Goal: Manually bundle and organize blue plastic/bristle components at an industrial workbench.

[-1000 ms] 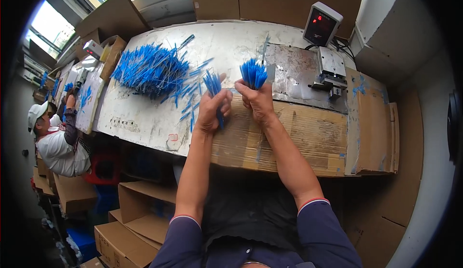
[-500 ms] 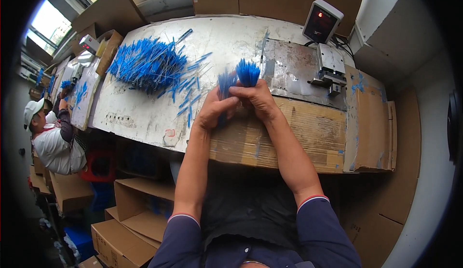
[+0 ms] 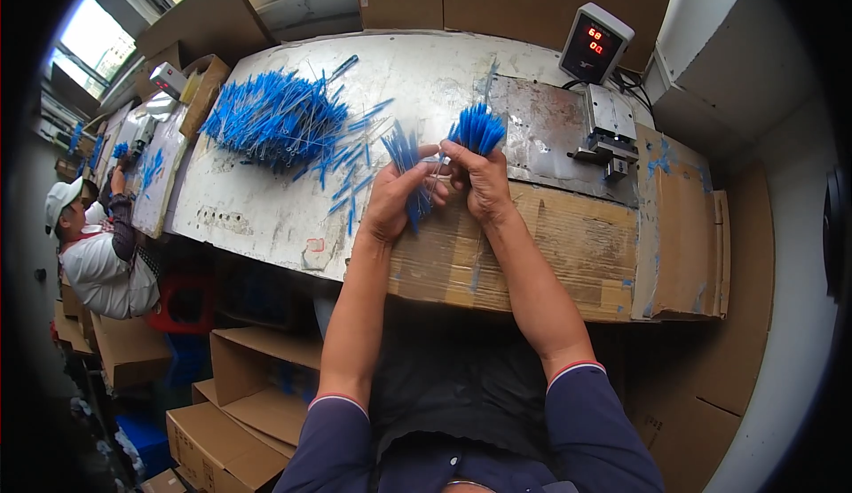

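My left hand (image 3: 390, 198) is closed around a loose bundle of thin blue wire-stemmed brushes (image 3: 402, 145), whose ends stick out above and below the fingers. A denser bundle of blue brushes (image 3: 479, 126) stands up from my right hand (image 3: 487, 182), which is wrapped round its lower part. Between the two hands a few pale wire stems show at the fingertips, and the hands are close together above the table's front part. To the left lies a large heap of the same blue brushes (image 3: 275, 120), with several strewn beside it.
Cardboard (image 3: 559, 249) covers the front of the white table (image 3: 257, 213). At the right stand a metal plate (image 3: 541, 125), a small metal fixture (image 3: 611, 129) and a box with a red display (image 3: 596, 42). A co-worker (image 3: 106, 262) sits at the far left; open cartons (image 3: 231, 440) stand below.
The hands have drawn slightly apart, the right one with its bundle moving right. Pale stems now show between them. The red display has changed.
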Motion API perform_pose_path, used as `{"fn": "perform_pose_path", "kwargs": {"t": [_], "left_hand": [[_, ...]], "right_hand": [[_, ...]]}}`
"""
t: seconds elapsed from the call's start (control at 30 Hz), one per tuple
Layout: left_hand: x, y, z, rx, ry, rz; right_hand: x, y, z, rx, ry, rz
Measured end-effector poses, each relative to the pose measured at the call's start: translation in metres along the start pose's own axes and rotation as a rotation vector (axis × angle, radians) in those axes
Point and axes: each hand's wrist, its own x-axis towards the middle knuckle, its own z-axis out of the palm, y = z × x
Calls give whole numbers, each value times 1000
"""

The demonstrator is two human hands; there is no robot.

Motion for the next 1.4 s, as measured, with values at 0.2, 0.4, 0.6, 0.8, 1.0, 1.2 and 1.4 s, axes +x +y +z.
{"fn": "perform_pose_path", "kwargs": {"t": [0.2,0.4,0.6,0.8,1.0,1.2,1.4], "left_hand": [[0,-2,-3,-71,77,44],[1,-3,1,-114,133,128],[-1,-3,-5,28,102,105],[-3,-3,1,108,154,90],[-3,-5,6,85,214,96],[-6,0,7,147,187,-26],[-7,-1,0,132,143,-22]], "right_hand": [[5,8,1,134,75,-161],[8,7,0,95,177,-294],[2,9,5,28,50,-219],[-7,8,9,-144,-63,-216],[-2,12,3,-69,24,-71],[1,13,2,19,-33,-70],[-10,-3,13,93,-194,-70]]}}
